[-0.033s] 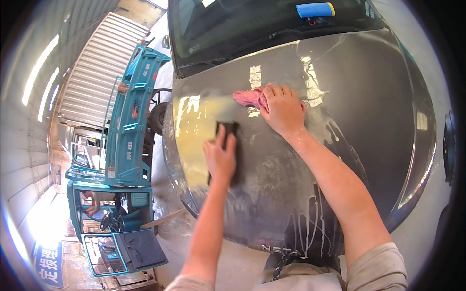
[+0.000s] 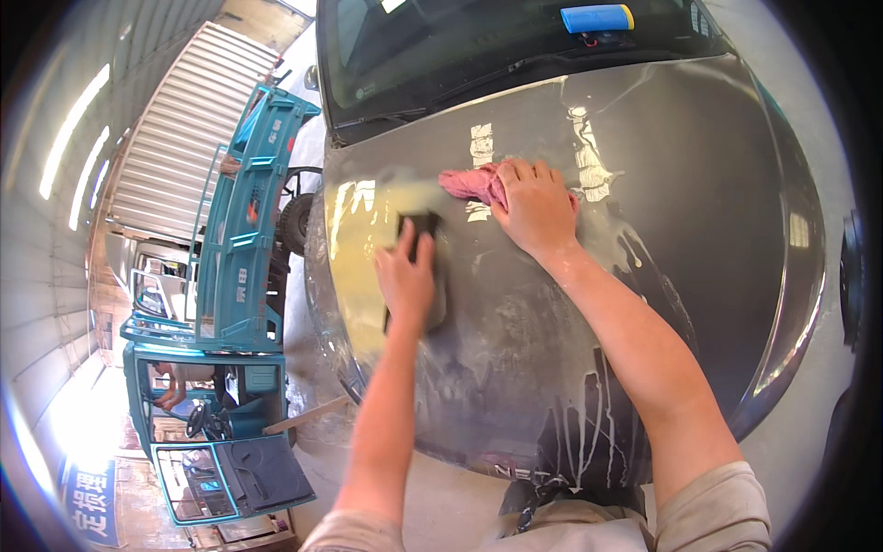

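A dark grey car hood [image 2: 717,221] lies in front of me, wet, with milky streaks and drips. On its left side is a yellowish patch [image 2: 363,299]. My left hand [image 2: 405,281] grips a long black sanding block [image 2: 423,223], pressed flat at the right edge of that patch; two fingers reach along its top. Farther up and to the right, my right hand [image 2: 538,212] is closed over a bunched pink cloth [image 2: 471,183] resting on the hood. Part of the cloth is hidden beneath the palm.
Beyond the hood is the windshield [image 2: 441,55], with a blue and yellow object [image 2: 598,18] near it. At left stands a teal truck [image 2: 244,230] with an open door [image 2: 230,478]. A person [image 2: 175,382] shows through its cab. A plank [image 2: 308,416] leans close by.
My left hand has slid the sanding block a little farther away and slightly left over the hood. The right hand and pink cloth stay in place.
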A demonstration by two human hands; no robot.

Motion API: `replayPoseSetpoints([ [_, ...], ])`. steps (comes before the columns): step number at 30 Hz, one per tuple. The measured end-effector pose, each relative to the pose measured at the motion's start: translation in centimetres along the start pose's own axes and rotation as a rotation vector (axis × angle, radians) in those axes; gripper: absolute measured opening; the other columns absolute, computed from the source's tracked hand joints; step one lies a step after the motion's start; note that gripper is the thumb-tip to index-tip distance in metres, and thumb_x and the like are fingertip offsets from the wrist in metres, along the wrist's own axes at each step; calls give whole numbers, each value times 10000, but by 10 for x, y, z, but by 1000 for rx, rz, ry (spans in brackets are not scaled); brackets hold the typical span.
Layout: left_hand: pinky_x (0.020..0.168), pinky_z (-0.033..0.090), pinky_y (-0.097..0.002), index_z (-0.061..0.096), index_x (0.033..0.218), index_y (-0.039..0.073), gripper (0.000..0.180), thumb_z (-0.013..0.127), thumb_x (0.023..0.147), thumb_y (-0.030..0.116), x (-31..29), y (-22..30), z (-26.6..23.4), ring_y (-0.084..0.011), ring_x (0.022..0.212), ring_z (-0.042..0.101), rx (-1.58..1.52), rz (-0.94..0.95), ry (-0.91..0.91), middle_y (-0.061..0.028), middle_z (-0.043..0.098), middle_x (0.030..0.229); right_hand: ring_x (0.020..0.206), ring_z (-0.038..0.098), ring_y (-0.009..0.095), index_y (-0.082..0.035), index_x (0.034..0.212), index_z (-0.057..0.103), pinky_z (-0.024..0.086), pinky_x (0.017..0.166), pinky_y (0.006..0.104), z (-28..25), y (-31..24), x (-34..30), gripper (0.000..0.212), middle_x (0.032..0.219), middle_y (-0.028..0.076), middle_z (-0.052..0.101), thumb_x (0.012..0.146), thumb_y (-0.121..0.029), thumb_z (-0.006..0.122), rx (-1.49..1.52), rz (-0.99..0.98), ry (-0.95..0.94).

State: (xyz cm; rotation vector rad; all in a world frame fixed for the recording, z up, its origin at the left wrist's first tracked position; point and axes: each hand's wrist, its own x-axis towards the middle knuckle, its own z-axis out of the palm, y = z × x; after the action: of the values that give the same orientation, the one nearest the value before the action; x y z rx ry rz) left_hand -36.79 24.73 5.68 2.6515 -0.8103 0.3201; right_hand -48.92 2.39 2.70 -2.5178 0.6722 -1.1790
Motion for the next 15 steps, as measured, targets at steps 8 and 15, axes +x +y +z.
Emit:
replayPoseSetpoints([
  [8, 1088, 486, -528, 713, 1527, 214, 542, 723, 1051, 475, -25, 9, 6, -482, 1195, 592, -33, 86, 24, -295, 623, 1227, 1081, 667, 276, -98, 1225, 731, 511, 925, 427, -1, 11, 2, 428, 1165, 61, 726, 851, -266, 852, -16, 18, 15],
  [15, 1030, 503, -489, 720, 1522, 207, 559, 726, 1044, 496, -35, -17, -4, -409, 1114, 613, -36, 80, -19, -225, 634, 1144, 1101, 669, 299, -68, 1242, 724, 518, 966, 437, -2, 3, -6, 435, 1243, 67, 734, 855, -226, 845, 47, 42, -42],
])
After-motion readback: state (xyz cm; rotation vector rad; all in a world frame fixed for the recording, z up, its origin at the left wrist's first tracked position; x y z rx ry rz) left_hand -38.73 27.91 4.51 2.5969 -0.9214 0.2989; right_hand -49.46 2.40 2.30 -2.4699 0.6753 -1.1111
